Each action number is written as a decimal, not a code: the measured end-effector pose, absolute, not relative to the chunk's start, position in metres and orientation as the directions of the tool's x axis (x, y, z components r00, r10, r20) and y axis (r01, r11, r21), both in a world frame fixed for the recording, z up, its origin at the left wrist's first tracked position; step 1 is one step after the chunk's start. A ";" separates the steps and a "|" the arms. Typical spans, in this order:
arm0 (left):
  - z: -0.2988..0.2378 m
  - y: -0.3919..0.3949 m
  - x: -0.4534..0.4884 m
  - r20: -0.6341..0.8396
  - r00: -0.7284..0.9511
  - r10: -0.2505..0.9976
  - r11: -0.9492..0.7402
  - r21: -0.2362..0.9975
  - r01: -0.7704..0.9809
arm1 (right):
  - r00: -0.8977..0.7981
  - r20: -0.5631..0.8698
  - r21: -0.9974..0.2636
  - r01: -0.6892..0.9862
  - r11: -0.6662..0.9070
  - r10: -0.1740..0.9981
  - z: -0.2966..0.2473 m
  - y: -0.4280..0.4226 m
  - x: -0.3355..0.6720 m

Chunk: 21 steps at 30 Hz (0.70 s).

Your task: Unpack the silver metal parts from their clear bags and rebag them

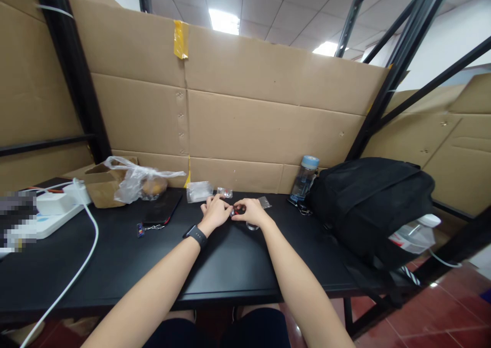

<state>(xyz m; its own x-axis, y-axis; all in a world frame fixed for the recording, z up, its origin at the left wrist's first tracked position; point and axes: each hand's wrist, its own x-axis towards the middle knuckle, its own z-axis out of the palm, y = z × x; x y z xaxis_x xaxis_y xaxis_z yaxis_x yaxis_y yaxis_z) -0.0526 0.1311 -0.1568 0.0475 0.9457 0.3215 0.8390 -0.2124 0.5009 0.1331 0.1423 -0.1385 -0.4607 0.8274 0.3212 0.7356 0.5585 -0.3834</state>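
Both my hands rest on the black table point(230, 266), close together near its far side. My left hand point(215, 212), with a black watch on the wrist, has its fingers curled toward a small red and black object point(238, 211) that sits between the two hands. My right hand point(251, 212) pinches the same small object from the right. The object is too small to name. Small clear plastic bags point(199, 191) lie just beyond my hands, one with tiny parts point(225, 192). A small clear round item point(252, 227) lies under my right hand.
A black backpack point(370, 204) fills the table's right side, a blue-capped bottle point(304, 178) beside it. On the left lie a dark phone point(163, 208), a keychain point(148, 228), a cardboard box with a plastic bag point(134, 181), a white power strip point(49, 217) and cable. Cardboard walls stand behind.
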 end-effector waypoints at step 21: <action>-0.147 0.132 -0.056 0.563 0.182 0.806 -0.544 0.585 0.601 | -0.348 0.395 -0.876 0.134 0.462 0.850 -0.136 0.137 0.130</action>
